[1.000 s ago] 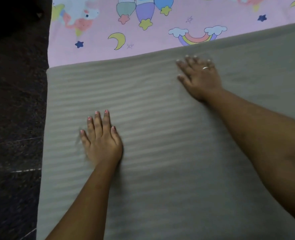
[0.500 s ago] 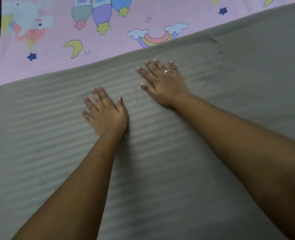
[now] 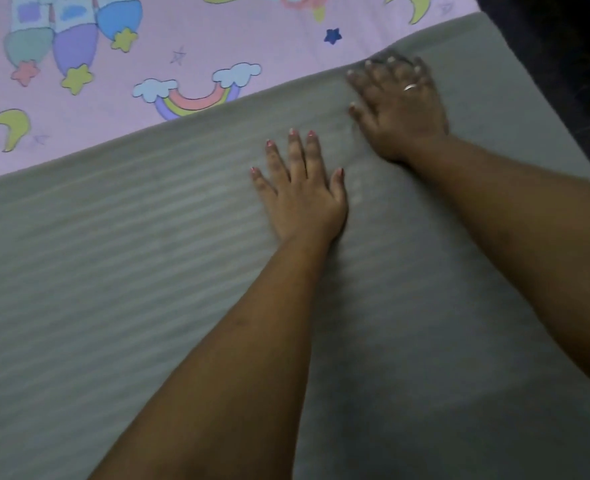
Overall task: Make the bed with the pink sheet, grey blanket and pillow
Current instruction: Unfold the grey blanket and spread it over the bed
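Under both flat palms, the ribbed grey blanket (image 3: pixel 148 289) is lying smooth. Left hand (image 3: pixel 304 195) and right hand (image 3: pixel 399 112) are pressing it, fingers spread, gripping nothing. Beyond the fingertips, the pink sheet (image 3: pixel 200 36) is showing; dark floor (image 3: pixel 563 46) is lying rightward.

Only a narrow strip of the room shows, at the top right corner past the bed's edge: a dark floor (image 3: pixel 563 57), near black, with faint pale flecks and a thin light line across it. The light is dim and even, with soft shadows. No walls, windows or furniture are visible.
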The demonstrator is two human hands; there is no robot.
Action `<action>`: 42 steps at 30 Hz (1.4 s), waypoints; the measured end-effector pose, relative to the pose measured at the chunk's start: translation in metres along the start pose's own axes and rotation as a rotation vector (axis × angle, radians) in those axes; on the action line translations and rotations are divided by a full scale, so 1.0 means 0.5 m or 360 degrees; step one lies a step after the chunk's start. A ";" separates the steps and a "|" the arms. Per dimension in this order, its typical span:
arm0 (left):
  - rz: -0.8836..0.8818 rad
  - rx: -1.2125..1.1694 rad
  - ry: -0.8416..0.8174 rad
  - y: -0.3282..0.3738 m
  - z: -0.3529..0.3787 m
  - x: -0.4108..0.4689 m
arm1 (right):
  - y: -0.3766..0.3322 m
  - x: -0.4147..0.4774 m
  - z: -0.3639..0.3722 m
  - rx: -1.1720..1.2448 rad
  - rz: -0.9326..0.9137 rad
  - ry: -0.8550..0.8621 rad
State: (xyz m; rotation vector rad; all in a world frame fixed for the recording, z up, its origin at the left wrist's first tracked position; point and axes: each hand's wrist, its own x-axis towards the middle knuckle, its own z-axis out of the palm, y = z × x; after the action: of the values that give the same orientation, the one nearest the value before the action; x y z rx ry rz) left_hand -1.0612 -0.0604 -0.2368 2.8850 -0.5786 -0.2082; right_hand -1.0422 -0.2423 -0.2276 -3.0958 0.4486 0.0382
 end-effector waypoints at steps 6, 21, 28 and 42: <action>0.0007 -0.0047 0.0161 0.008 0.033 0.005 | 0.141 0.022 -0.019 0.0027 0.0493 0.0045; -0.0021 -0.0051 0.0310 0.003 0.055 0.004 | 0.051 -0.042 0.009 0.0052 -0.0180 -0.0043; -0.0002 -0.0090 0.0333 0.003 0.051 0.003 | 0.286 -0.015 -0.060 0.0071 0.1139 -0.0107; 0.0030 -0.0077 0.0265 0.006 0.039 0.005 | 0.100 -0.146 0.000 0.0037 0.0530 0.0074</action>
State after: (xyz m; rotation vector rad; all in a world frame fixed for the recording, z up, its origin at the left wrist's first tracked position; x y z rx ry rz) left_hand -1.0636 -0.0670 -0.2556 2.8137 -0.5615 0.0208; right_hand -1.1265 -0.2693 -0.2261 -2.9671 0.9526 -0.0356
